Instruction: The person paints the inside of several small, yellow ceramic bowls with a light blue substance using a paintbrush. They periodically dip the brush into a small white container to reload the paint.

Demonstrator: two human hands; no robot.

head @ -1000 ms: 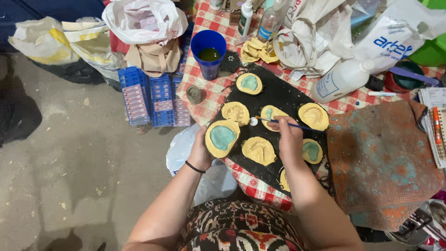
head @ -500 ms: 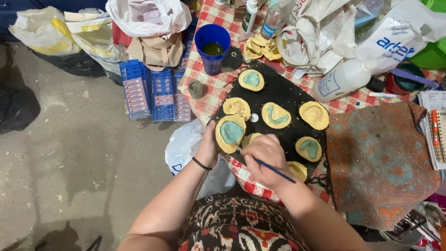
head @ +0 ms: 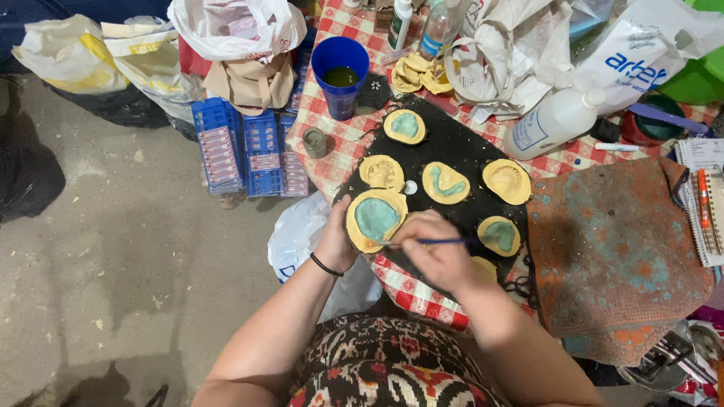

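Two hands meet at the near edge of the black mat, and we see both busy with one yellow clay dish whose hollow is coated in teal glaze. The left hand cups that dish from its 9 o'clock side, fingers curled around the rim and holding it tilted up off the mat. The right hand pinches a thin blue-handled brush in a narrow grip, its tip touching the dish at about 4 o'clock.

On the mat we count more yellow dishes: one with teal inside at 12 o'clock, a bare one just above the held dish, one with a teal streak in the middle, a bare one at 3 o'clock, and a teal-filled one just beside the right hand.

At 11 o'clock from the mat stands a blue cup holding dark greenish liquid. Near it, at 9 o'clock, sits a small grey pot; we cannot tell its contents. A white plastic bottle lies on its side at 2 o'clock on the checked cloth.
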